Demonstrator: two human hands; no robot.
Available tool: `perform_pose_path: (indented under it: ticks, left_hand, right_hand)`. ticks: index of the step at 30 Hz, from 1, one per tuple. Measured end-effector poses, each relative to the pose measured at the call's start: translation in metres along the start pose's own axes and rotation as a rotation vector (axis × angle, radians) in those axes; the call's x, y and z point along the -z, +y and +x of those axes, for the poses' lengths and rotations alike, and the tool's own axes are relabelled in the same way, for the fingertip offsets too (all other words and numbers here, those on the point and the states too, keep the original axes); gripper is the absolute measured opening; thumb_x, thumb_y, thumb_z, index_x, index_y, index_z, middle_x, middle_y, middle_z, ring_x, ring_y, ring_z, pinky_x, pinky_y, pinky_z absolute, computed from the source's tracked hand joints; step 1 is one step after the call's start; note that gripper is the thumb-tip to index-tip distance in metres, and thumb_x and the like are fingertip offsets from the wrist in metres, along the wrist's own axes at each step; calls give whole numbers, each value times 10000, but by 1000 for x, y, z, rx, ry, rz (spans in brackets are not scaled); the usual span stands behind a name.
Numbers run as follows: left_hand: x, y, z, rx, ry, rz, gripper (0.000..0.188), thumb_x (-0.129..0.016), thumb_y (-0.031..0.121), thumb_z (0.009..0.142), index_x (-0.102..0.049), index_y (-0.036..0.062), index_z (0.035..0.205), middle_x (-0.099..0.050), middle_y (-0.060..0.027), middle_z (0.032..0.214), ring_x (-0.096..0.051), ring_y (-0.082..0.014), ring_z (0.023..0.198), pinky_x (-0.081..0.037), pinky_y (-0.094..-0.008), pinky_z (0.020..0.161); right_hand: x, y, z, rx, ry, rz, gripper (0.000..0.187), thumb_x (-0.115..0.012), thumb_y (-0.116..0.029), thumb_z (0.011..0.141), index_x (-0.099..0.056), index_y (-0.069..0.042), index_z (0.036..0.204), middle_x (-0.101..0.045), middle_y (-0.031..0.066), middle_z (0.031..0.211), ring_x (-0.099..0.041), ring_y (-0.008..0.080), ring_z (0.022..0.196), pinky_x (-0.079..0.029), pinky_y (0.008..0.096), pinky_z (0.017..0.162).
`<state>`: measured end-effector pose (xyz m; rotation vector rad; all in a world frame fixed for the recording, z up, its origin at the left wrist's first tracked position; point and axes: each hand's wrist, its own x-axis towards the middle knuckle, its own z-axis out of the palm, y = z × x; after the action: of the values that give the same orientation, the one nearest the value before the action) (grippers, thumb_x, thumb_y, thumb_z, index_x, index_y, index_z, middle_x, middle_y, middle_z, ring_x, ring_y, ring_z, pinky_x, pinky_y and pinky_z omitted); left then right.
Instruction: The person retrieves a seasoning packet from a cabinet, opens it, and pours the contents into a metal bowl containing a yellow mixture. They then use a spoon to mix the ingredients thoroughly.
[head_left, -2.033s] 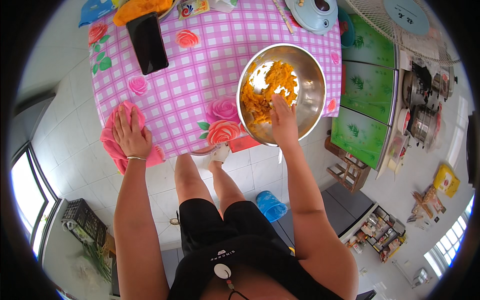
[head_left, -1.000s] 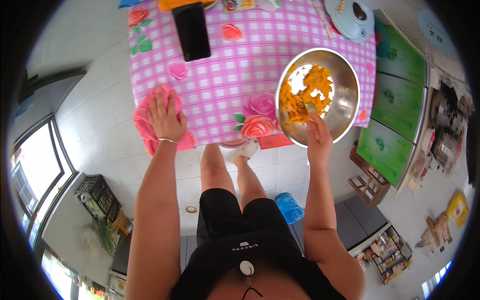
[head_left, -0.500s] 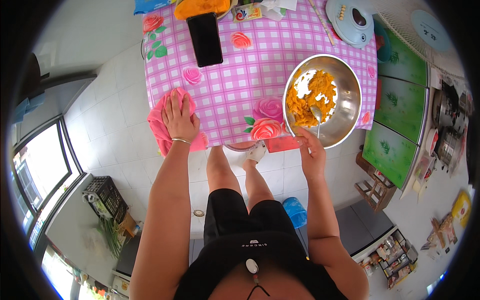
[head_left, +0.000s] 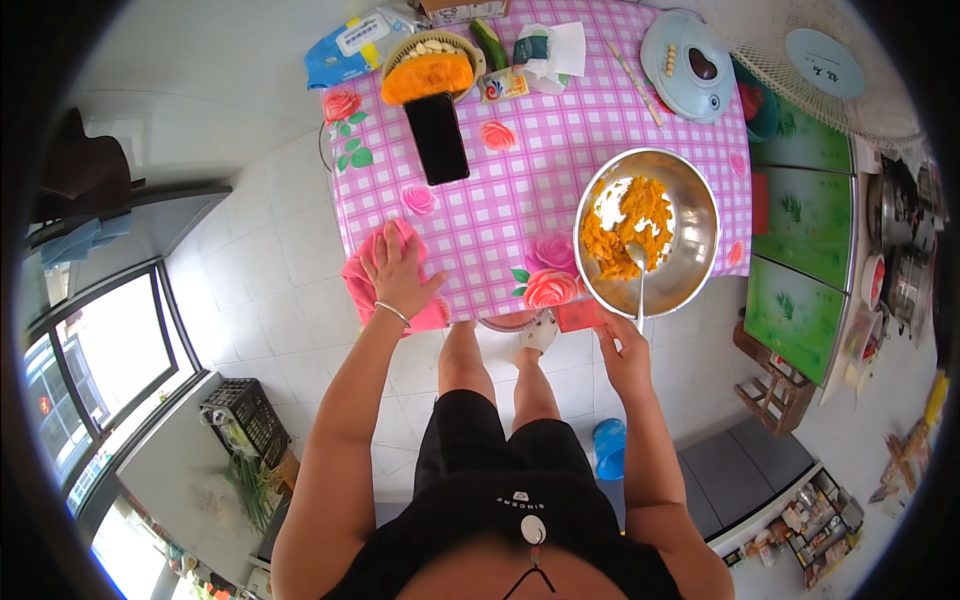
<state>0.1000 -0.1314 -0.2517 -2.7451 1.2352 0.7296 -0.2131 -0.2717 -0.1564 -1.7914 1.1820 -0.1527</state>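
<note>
My left hand point(head_left: 402, 283) lies flat with fingers spread on a bunched pink cloth point(head_left: 362, 285) at the table's near left corner. The cloth hangs partly over the edge. At the near right edge, my right hand point(head_left: 626, 352) has its fingers curled at the near rim of a large stainless steel bowl point(head_left: 697, 240). Mashed orange pumpkin point(head_left: 640, 210) sticks to the bowl's bottom and left side. A metal spoon point(head_left: 641, 285) leans in the mash, its handle reaching over the rim close to my right thumb.
A black phone point(head_left: 437, 138) lies near a pumpkin piece point(head_left: 428, 78) in a basket with garlic. Behind are a wipes pack point(head_left: 350, 45), a green cucumber point(head_left: 489, 45) and seasoning packets point(head_left: 503, 85). A pale blue lid-like appliance point(head_left: 685, 75) sits far right, beside a long thin stick point(head_left: 635, 83).
The view has shifted, bringing more of the table's far side into sight. Both hands keep about the same places on the cloth and at the bowl's rim; the left fingers look more spread.
</note>
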Motion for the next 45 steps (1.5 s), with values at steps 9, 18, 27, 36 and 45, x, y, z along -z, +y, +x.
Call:
perform_pose_path:
  ticks: [9,18,27,36,45]
  left_hand:
    - [19,-3,136,146,169,-1604,413,-426,302,947,-448,51,1274,-557,-126,1176,-556,-220,1061,-441,-310,887]
    - [-44,-13,203,193,-106,-1797,312,-464,275,953,-536,38,1141,-618,-42,950,-584,-115,793,-477,-252,716]
    - [14,-15,128,-11,-265,-2246,286,-523,205,925,-553,-6,1115,-626,-63,1029,-603,-179,907,-484,-313,818]
    - [123,-11,-70,-277,-1037,-2709,586,-434,450,917,-388,25,1318,-478,-202,1273,-481,-337,1162,-371,-475,989]
    - [205,-1,-262,-551,-773,-2606,737,-376,526,911,-189,31,1425,-290,-296,1396,-323,-449,1279,-265,-505,1054]
  right_hand:
    - [6,-12,-17,-87,-10,-27,255,-553,-54,866,-588,-18,1116,-622,165,1034,-620,274,905,-491,329,776]
    - [4,-14,-53,-110,-58,-140,254,-564,-35,830,-601,-21,1081,-624,175,1007,-611,322,885,-491,355,771]
    - [5,-47,-69,-39,-133,-276,262,-571,-42,824,-602,-31,1084,-625,165,1008,-612,315,871,-491,357,765]
    - [23,-9,-109,-182,-247,-345,268,-578,-144,854,-600,-26,1095,-656,142,969,-642,240,877,-495,313,766]
    - [68,134,-132,-355,-478,-319,286,-575,-137,804,-612,19,1040,-662,119,822,-647,200,653,-526,300,647]
